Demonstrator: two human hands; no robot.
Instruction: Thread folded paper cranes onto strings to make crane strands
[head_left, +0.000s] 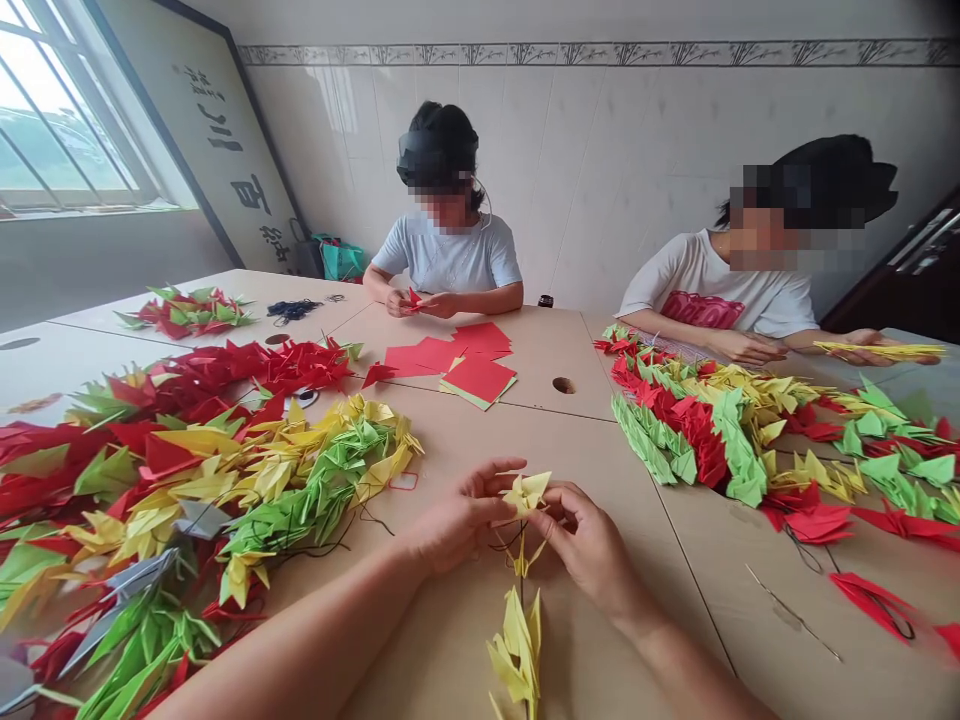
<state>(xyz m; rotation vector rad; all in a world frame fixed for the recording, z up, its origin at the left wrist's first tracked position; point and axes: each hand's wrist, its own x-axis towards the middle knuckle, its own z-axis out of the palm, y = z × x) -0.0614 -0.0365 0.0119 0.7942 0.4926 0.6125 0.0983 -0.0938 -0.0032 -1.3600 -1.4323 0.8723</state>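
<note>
Between my two hands, near the middle of the table, is a small yellow folded paper piece (527,493). My left hand (469,515) pinches its left side with thumb and fingers. From the right, my right hand (589,545) holds the same piece between thumb and fingertips. A dark string runs down from it past another small yellow piece (523,562) to a cluster of yellow folded papers (517,650) lying toward the table's near edge.
Strung red, yellow and green paper pieces (300,450) cover the left side; more strings (697,420) lie right, beside a thin needle-like tool (795,612). Red sheets (480,380) lie ahead. Two people sit across, one folding red paper (414,298), one holding yellow strips (877,350).
</note>
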